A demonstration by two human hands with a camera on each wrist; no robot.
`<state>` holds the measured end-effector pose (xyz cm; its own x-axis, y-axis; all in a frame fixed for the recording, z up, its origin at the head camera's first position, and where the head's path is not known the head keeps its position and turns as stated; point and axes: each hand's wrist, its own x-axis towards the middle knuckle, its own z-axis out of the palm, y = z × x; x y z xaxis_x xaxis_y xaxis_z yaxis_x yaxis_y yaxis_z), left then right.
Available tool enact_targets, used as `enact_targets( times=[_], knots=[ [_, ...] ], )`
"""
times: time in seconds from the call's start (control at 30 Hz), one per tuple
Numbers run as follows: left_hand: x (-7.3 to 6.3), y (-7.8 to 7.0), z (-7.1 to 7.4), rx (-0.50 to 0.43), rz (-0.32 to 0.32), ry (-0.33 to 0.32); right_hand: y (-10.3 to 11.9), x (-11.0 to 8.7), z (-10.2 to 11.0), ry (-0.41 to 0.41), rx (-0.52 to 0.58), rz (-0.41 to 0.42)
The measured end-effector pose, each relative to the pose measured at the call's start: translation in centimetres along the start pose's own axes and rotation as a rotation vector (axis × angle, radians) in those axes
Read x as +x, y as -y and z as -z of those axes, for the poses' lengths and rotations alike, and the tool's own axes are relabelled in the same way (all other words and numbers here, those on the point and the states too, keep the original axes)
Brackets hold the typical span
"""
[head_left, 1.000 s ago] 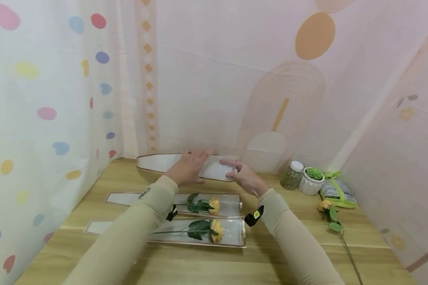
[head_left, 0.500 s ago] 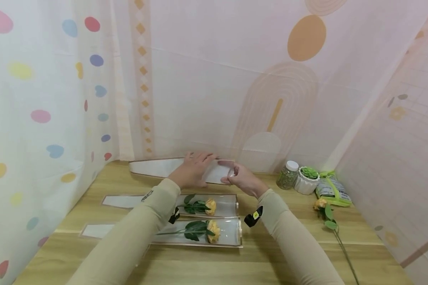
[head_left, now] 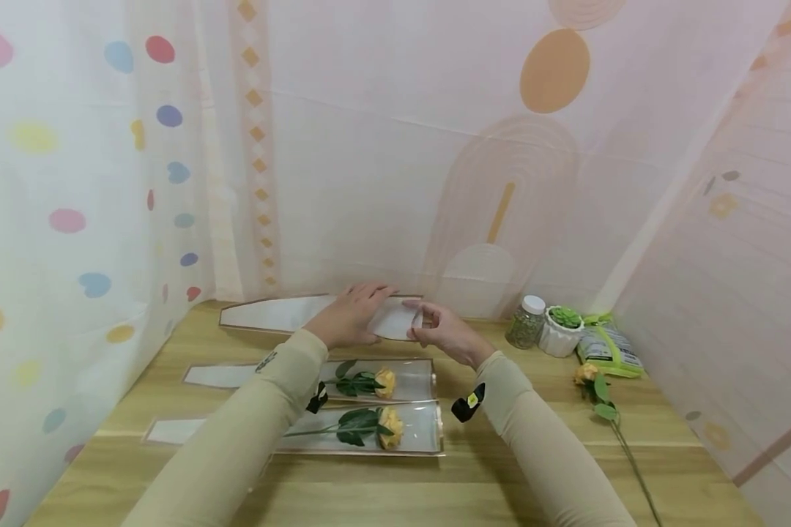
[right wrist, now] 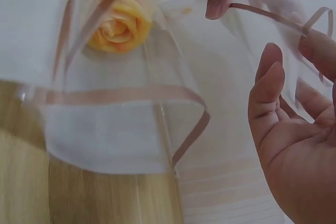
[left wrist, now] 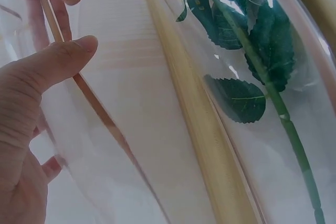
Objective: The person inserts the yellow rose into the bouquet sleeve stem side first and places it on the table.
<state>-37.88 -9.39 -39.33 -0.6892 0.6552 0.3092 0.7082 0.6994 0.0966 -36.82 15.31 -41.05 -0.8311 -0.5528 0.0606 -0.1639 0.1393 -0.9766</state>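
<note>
A clear flower sleeve [head_left: 273, 313] with a brown border lies along the back of the table, its narrow end to the left. My left hand [head_left: 347, 320] grips it across the middle; in the left wrist view the thumb [left wrist: 63, 61] presses over the brown edge and the fingers show through the film behind. At its wide right end my right hand [head_left: 451, 337] holds the mouth, index finger along the far side and thumb at the near edge. In the right wrist view, the mouth stands bowed apart between the fingers.
Nearer me lie two sleeves, a back one [head_left: 217, 375] and a front one [head_left: 422, 432], each holding a yellow rose. At right are a loose rose [head_left: 587, 373], a white-lidded jar [head_left: 526, 326], a potted succulent [head_left: 562, 333] and a green-edged packet [head_left: 609, 348]. Curtains hang behind.
My head view has shifted slightly, moving the scene left. The right thumb and index finger have come closer together at the sleeve's mouth. The left hand keeps its grip.
</note>
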Motion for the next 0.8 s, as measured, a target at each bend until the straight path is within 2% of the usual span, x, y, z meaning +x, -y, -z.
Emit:
enact_targets(
  times=[0.37, 0.53, 0.8],
  knots=[
    [-0.2, 0.8, -1.2, -0.034, -0.013, -0.037, -0.2, -0.4, 0.3, 0.008, -0.024, -0.009],
    [-0.3, 1.0, -1.3, -0.045, 0.013, -0.021, -0.2, -0.5, -0.1, 0.006, -0.037, -0.018],
    [-0.5, 1.2, -1.8, -0.043, 0.015, 0.001, 0.1, -0.3, -0.8, 0.060, 0.027, -0.012]
  ],
)
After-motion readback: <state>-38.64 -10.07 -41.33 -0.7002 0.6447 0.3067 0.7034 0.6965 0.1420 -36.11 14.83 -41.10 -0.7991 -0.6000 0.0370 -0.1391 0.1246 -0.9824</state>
